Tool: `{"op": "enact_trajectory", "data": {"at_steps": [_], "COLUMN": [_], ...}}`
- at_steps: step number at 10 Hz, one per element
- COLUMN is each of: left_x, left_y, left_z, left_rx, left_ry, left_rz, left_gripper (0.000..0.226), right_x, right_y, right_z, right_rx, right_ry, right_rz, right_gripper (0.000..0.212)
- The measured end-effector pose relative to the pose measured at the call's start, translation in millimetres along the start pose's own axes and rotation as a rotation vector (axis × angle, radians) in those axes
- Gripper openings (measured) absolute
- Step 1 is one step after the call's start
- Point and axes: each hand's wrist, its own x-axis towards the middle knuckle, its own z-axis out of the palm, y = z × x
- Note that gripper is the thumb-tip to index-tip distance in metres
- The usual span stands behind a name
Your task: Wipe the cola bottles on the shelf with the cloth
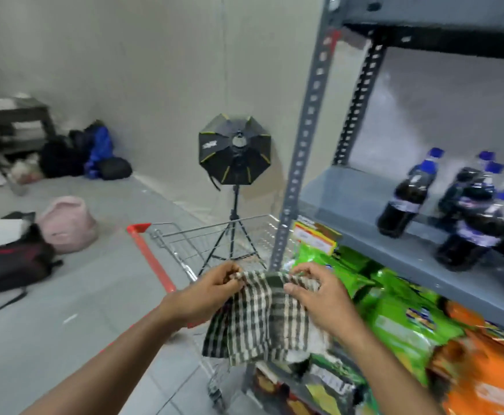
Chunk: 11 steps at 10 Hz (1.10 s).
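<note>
Both hands grip the checked cloth (259, 319) by its top edge: left hand (205, 292) and right hand (319, 298), held apart. Cola bottles (406, 196) stand on the grey shelf (349, 211) to the right, blue-capped; labels blurred, unreadable. Rightmost bottles cut off by the frame.

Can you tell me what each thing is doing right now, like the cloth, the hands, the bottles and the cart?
Black-and-white checked cloth: hanging, pinched at its top edge by both hands.
Left hand: gripping the cloth's left corner.
Right hand: gripping the cloth's right corner.
Dark cola bottles with blue caps: upright, capped, untouched.
Grey metal shelf: holding the bottles.
Wire shopping cart with red handle: parked beside the shelf.
Black softbox light on a tripod: standing upright.
</note>
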Motion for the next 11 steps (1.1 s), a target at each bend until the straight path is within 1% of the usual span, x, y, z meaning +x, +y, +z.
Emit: {"op": "enact_trajectory", "data": {"at_steps": [1, 2, 3, 4, 5, 6, 7, 8, 9, 10, 11], "left_x": [-2, -3, 3, 13, 22, 32, 38, 42, 46, 49, 52], "left_y": [-50, -94, -147, -191, -219, -238, -254, -263, -267, -268, -268], "left_z": [-44, -79, -114, -135, -141, -143, -143, -145, -145, -145, -147], "left_rx": [-0.102, -0.198, -0.248, -0.253, -0.276, -0.273, -0.237, -0.213, -0.212, -0.122, 0.031], "left_ry": [0.092, 0.178, 0.254, 0.329, 0.385, 0.398, 0.406, 0.403, 0.416, 0.454, 0.623], "left_rz": [-0.142, -0.257, -0.435, -0.551, -0.647, -0.710, -0.745, -0.758, -0.731, -0.693, -0.564], "left_gripper": [0.008, 0.010, 0.016, 0.021, 0.018, 0.018, 0.016, 0.017, 0.009, 0.009, 0.022], "right_x": [46, 81, 114, 137, 160, 183, 199, 208, 211, 211, 209], "right_y": [-4, -4, -5, -4, 5, 17, 32, 46, 56, 62, 57], "right_z": [49, 100, 164, 216, 254, 286, 309, 327, 338, 342, 339], "right_rx": [0.166, 0.269, 0.178, 0.074, -0.097, -0.209, -0.266, -0.286, -0.264, -0.258, -0.232], "right_ry": [-0.202, -0.282, -0.253, -0.220, -0.199, -0.194, -0.220, -0.244, -0.239, -0.230, -0.215], "right_rz": [0.121, 0.292, 0.394, 0.408, 0.383, 0.359, 0.377, 0.399, 0.440, 0.451, 0.442], "right_gripper": [0.046, 0.057, 0.040, 0.028, 0.044, 0.055, 0.051, 0.051, 0.058, 0.055, 0.046]}}
